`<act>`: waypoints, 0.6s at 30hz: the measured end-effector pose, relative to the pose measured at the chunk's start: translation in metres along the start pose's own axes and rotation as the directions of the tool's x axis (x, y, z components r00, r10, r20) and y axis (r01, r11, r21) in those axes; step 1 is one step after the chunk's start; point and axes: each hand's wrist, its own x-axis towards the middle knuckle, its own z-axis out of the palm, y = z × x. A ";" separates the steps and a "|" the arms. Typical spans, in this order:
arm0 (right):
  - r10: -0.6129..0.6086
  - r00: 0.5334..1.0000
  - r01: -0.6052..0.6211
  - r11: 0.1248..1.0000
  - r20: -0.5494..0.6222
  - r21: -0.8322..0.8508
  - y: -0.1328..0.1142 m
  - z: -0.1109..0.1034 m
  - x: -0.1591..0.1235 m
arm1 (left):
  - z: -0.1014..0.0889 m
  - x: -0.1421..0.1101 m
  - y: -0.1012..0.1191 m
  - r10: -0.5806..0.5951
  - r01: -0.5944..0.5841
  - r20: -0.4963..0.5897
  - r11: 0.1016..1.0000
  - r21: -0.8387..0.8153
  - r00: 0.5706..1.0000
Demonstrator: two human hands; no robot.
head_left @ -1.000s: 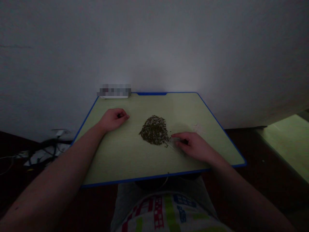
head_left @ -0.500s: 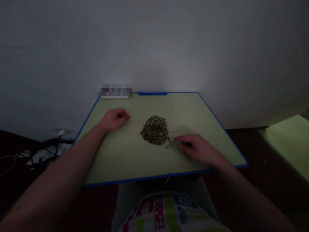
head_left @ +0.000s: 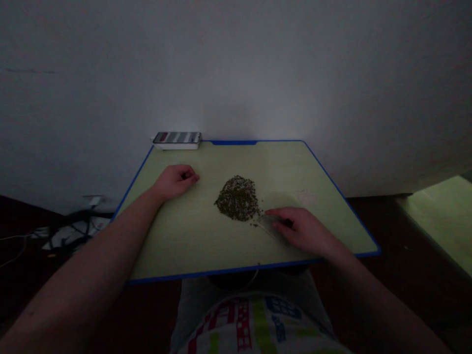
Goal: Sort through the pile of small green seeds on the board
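A flat heap of small greenish-brown grains, mixed with paler ones (head_left: pixel 237 198), lies mid-table. My left hand (head_left: pixel 176 181) rests on the tabletop left of the heap, its fingers loosely curled and closed, with nothing visible in them. To the heap's right, my right hand (head_left: pixel 300 227) is closed on a clear, see-through piece (head_left: pixel 272 230), seemingly plastic, lying low against the table. Its tip reaches the heap's lower right edge, where a few loose grains lie. My index finger stretches along its upper side. The dim light hides its exact shape.
The pale table (head_left: pixel 177 246) has a blue rim and stands against a grey wall. A phone (head_left: pixel 179 137) lies on a white box at the back left corner. Pale specks (head_left: pixel 305 196) are scattered at the right. Dark cables (head_left: pixel 79 221) lie beyond the left edge.
Hardly anything differs. My right hand and the clear piece have shifted very slightly; my left hand and the heap look the same.
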 end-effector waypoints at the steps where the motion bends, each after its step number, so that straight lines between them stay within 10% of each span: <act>1: 0.005 1.000 -0.005 1.000 -0.010 0.001 0.001 0.000 0.000 | 0.000 0.000 0.000 0.000 0.000 -0.003 1.000 0.001 1.000; 18: -0.067 0.996 0.066 0.998 0.064 0.009 -0.004 -0.003 0.012 | 0.000 0.000 -0.001 -0.002 0.002 -0.002 1.000 0.008 1.000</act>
